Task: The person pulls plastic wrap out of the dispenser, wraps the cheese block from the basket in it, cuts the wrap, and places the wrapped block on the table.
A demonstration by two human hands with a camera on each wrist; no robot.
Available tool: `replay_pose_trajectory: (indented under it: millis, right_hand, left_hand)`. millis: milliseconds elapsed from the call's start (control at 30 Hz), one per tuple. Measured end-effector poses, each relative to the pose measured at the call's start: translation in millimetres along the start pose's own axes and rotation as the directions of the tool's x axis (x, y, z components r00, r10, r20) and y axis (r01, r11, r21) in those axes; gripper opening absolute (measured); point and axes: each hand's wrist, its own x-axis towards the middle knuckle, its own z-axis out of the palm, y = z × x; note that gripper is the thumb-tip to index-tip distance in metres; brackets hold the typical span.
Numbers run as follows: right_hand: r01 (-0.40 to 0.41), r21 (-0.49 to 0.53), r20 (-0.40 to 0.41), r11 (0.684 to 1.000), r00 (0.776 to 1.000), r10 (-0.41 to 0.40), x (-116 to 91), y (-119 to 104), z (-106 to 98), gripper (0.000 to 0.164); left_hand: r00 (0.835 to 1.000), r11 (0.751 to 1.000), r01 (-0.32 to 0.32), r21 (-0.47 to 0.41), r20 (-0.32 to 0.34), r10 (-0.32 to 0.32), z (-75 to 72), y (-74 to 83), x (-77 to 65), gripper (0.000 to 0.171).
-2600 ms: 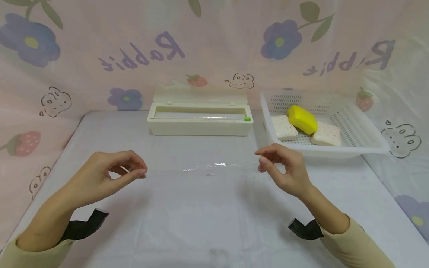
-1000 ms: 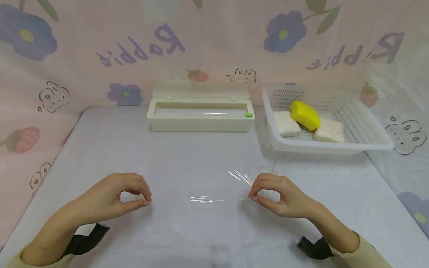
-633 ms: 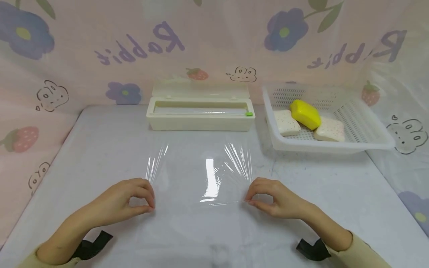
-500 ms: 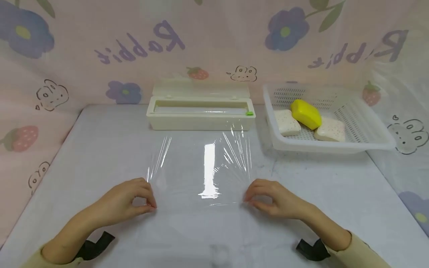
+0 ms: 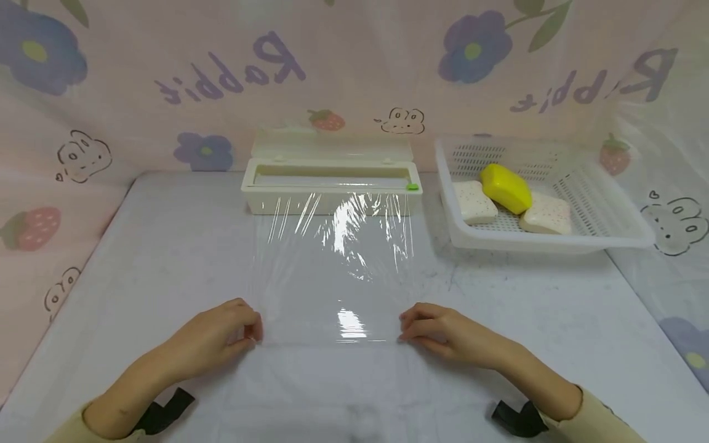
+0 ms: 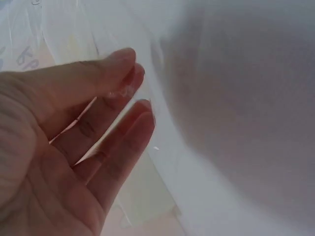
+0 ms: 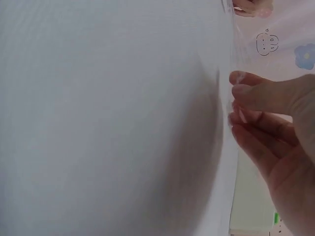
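Observation:
A clear sheet of plastic wrap point(image 5: 310, 283) stretches from the cream wrap dispenser box point(image 5: 327, 202) toward the front, low over the white table. My left hand point(image 5: 221, 338) pinches its near left corner between thumb and fingertips. At the near right corner, my right hand point(image 5: 443, 332) pinches the film the same way. In the left wrist view, crumpled film shows between thumb and index finger of the left hand point(image 6: 93, 118). The right wrist view has the right hand point(image 7: 270, 118) with thumb and index together on the film edge. The dispenser's lid point(image 5: 332, 149) stands raised, the roll inside.
A white plastic basket point(image 5: 554, 245) stands right of the dispenser, holding a yellow soap-like block point(image 5: 506, 188) and two speckled pale blocks, one being the right speckled block point(image 5: 545, 214). A green slider point(image 5: 412, 186) sits on the dispenser's front edge. A printed curtain point(image 5: 354, 74) hangs behind.
Both hands have come down and nearer the front edge, drawing the film out from the dispenser. Its glare now reaches back to the box, and the sheet lies flatter.

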Motion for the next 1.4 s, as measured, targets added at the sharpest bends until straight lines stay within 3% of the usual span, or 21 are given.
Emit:
replay_pose_trajectory:
  millis: [267,433,533,667,800,900,1000,1100,1267,1333,1400]
  right_hand:
    - [0.029,-0.087,0.019,0.996,0.999,-0.027,-3,1,1,0.03]
    - [-0.002,-0.087,0.025,0.996,1.0,0.004,-7,1,-2,0.029]
    - [-0.023,-0.059,0.011,0.998,1.0,0.023,-11,0,-1,0.025]
    - [-0.024,-0.018,-0.026,1.0,0.999,0.024,-15,1,2,0.022]
    - [-0.035,0.025,-0.082,0.999,0.996,0.036,-17,1,4,0.022]
    - [-0.064,0.077,-0.112,0.995,0.991,0.072,-17,1,5,0.021]
    - [-0.099,0.124,-0.129,0.987,0.985,0.115,-17,1,6,0.018]
    - [-0.131,0.143,-0.141,0.981,0.978,0.151,-17,1,5,0.016]
    - [-0.173,0.142,-0.149,0.975,0.97,0.194,-17,3,3,0.014]
    - [-0.188,0.141,-0.155,0.972,0.966,0.21,-17,4,2,0.014]
    - [-0.192,0.146,-0.162,0.97,0.963,0.215,-16,5,0,0.015]
  left_hand:
    - [0.999,0.999,-0.039,-0.006,-0.002,0.039,3.1,-6.2,-2.2,0.02]
    - [0.998,1.0,-0.024,0.007,-0.061,0.025,6.1,-6.2,-8.1,0.007]
    - [0.997,0.996,-0.033,-0.08,-0.071,0.028,7.8,-8.8,-11.2,0.002]
    - [0.998,0.971,-0.035,-0.238,-0.058,0.022,10.9,-13.4,-13.1,0.004]
    - [0.993,0.966,-0.009,-0.259,-0.119,-0.022,16.7,-13.4,-14.9,0.008]
    - [0.978,0.967,0.045,-0.249,-0.185,-0.093,20.8,-10.6,-15.4,0.016]
    - [0.954,0.959,0.135,-0.25,-0.229,-0.194,23.0,-6.3,-15.2,0.023]
    - [0.93,0.94,0.225,-0.256,-0.23,-0.286,24.1,-2.2,-15.3,0.031]
    - [0.91,0.915,0.293,-0.277,-0.211,-0.356,25.1,2.5,-14.9,0.032]
    - [0.892,0.885,0.341,-0.318,-0.186,-0.411,24.7,3.6,-13.3,0.03]
    - [0.868,0.831,0.399,-0.387,-0.131,-0.478,24.5,3.4,-11.4,0.029]
